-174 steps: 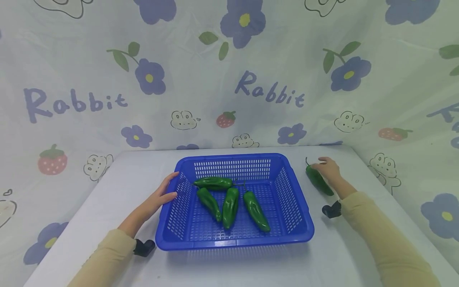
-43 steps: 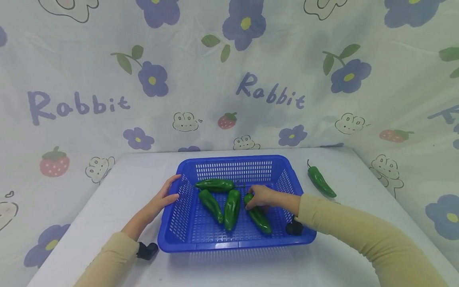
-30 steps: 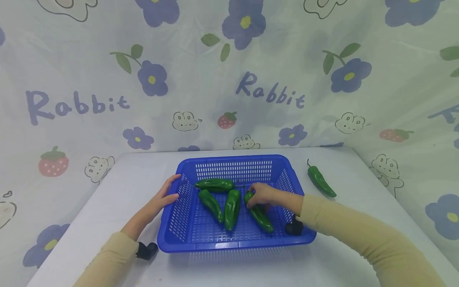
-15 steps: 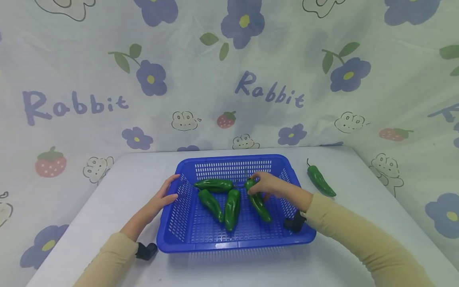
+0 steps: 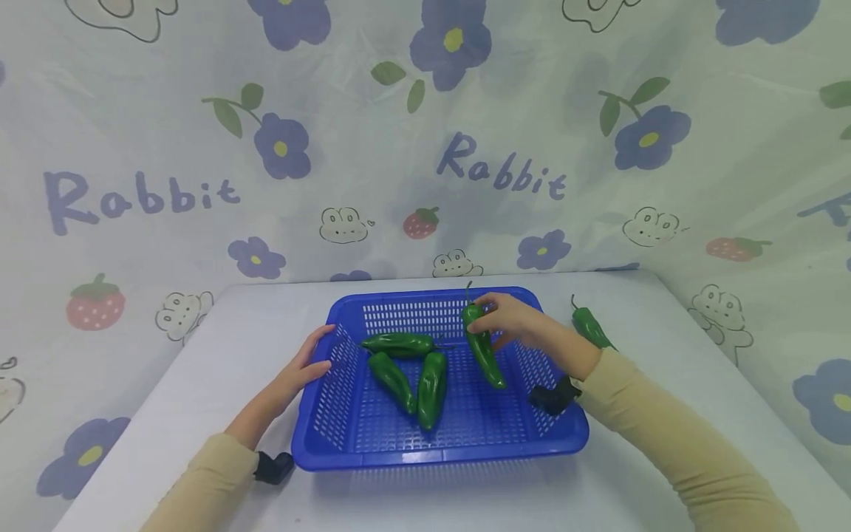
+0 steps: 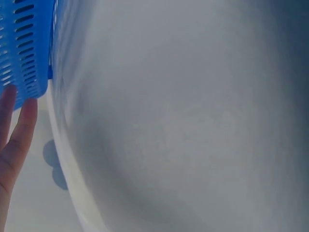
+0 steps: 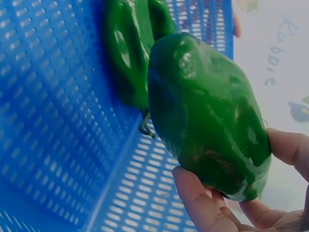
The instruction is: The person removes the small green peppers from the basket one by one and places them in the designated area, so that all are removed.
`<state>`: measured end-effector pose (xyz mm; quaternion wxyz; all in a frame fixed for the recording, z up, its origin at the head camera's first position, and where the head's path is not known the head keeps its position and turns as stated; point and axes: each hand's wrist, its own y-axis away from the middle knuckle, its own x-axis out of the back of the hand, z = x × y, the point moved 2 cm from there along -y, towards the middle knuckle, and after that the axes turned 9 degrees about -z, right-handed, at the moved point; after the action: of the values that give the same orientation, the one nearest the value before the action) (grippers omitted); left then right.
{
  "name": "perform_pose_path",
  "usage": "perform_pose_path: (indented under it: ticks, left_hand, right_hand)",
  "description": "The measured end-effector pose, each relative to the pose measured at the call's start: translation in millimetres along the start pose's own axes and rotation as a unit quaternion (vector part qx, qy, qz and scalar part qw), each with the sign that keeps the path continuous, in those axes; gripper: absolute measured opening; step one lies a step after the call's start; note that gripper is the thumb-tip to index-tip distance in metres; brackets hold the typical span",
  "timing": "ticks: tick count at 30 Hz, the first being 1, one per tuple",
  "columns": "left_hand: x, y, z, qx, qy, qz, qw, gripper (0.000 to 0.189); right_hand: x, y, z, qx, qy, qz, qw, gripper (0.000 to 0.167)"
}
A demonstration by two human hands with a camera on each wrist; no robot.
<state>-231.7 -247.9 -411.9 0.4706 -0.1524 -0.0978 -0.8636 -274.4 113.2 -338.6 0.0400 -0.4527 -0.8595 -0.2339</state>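
Observation:
A blue plastic basket (image 5: 439, 457) with slotted walls stands on the table. My right hand (image 5: 512, 321) pinches a green chili pepper (image 5: 485, 355) by its stem end, holding it up over the right half of the basket. In the right wrist view, that pepper fills the middle, with thumb and fingertips on its lower end. Inside the basket lie three more green peppers, one (image 5: 399, 344) crosswise at the back, another (image 5: 392, 382) slanted, and one (image 5: 432, 390) pointing forward. My left hand (image 5: 295, 369) rests on the basket's left side, its fingers fairly straight against the rim.
Another green pepper (image 5: 590, 329) lies on the white table (image 5: 631, 451) right of the basket, partly behind my right forearm. A printed curtain (image 5: 372, 148) hangs close behind and on both sides. Dark wrist-worn devices (image 5: 274, 467) sit under the sleeves.
My right hand first touched the pepper on the table at right, then went into the basket, gripped a pepper and raised it up and toward the back wall. My left hand has stayed put.

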Motion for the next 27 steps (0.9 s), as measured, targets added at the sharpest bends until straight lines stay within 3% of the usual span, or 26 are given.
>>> perform_pose_path:
  ticks: [12, 27]
  left_hand:
    - [-0.6, -0.4, 0.9, 0.001, 0.004, 0.001, 1.0000, 0.069]
    - [-0.4, -0.5, 3.4, 0.002, 0.008, -0.001, 1.0000, 0.069]
  right_hand:
    - [36, 19.3, -10, 0.032, 0.013, 0.001, 0.9994, 0.071]
    - [82, 50.8, -8, 0.006, 0.081, 0.041, 0.9959, 0.073]
